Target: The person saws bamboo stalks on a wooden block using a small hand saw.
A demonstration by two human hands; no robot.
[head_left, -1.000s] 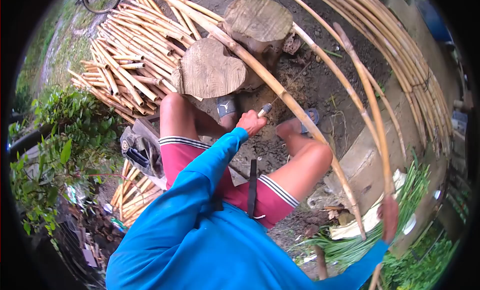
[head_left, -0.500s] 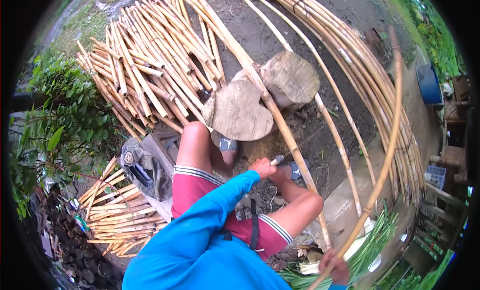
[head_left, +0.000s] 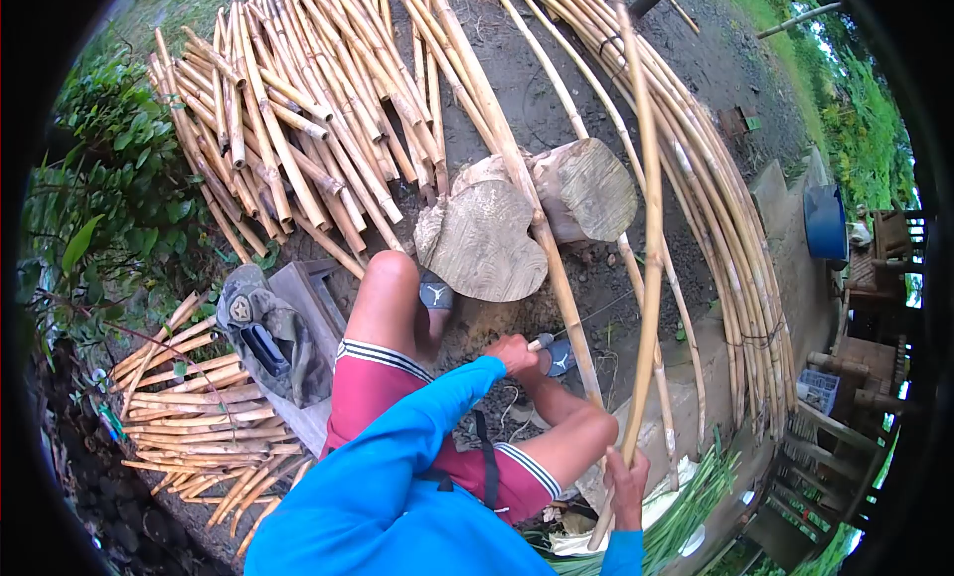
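My left hand (head_left: 515, 355) is closed round the pale handle of a knife (head_left: 543, 340). Its thin blade points up and right, close to a bamboo pole (head_left: 558, 274) that lies between two cut log blocks, a near one (head_left: 487, 243) and a far one (head_left: 594, 190). At the lower right, my right hand (head_left: 626, 477) grips a long bamboo pole (head_left: 651, 208) near its lower end. That pole stands steeply across the view, its top running to the upper edge. The fingers of both hands are wrapped round what they hold.
Cut bamboo lengths (head_left: 288, 99) are piled at upper left, with more pieces (head_left: 204, 412) at lower left. Long bamboo poles (head_left: 711, 198) lie bundled on the right. A camouflage cap (head_left: 268, 328) rests by my knee. Green leaves (head_left: 686, 516), a blue tub (head_left: 826, 223) and a crate (head_left: 817, 391) are rightward.
My right hand has moved up and left with the bamboo pole, which now stands steeper and nearer the log blocks. The knife remains in my left hand. The whole view has shifted slightly.
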